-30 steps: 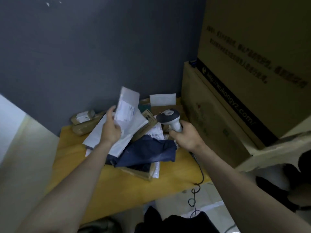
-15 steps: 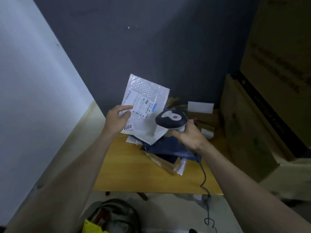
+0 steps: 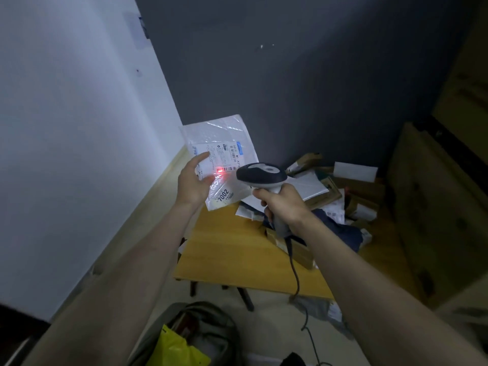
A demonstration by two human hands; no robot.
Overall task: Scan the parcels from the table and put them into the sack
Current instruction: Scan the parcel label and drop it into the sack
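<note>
Parcel in hand: white bubble mailer (image 3: 224,151) held up in the air above the near left corner of the table, label facing the camera, a red scan light falling on its barcode.
Left hand: left hand (image 3: 194,182) pinches the mailer's left edge, thumb across the front of the label, fingers hidden behind.
Right hand: right hand (image 3: 281,204) is wrapped round the grip of the corded scanner (image 3: 260,177), whose head points at the label from just beside it.
Progress: by my reading the scan of this one mailer is under way; dropping it in the sack is not yet done.
Left to do: a heap of parcels (image 3: 330,196) lies on the table, so most of the job looks to remain.
Sack: grey sack (image 3: 211,317) stands open on the floor below the table's near edge, something yellow inside it.
Surface: yellow wooden table (image 3: 237,254) on dark legs.
Room: dim corner, dark grey wall behind, white wall to the left, big cardboard cartons (image 3: 443,207) stacked on the right.
</note>
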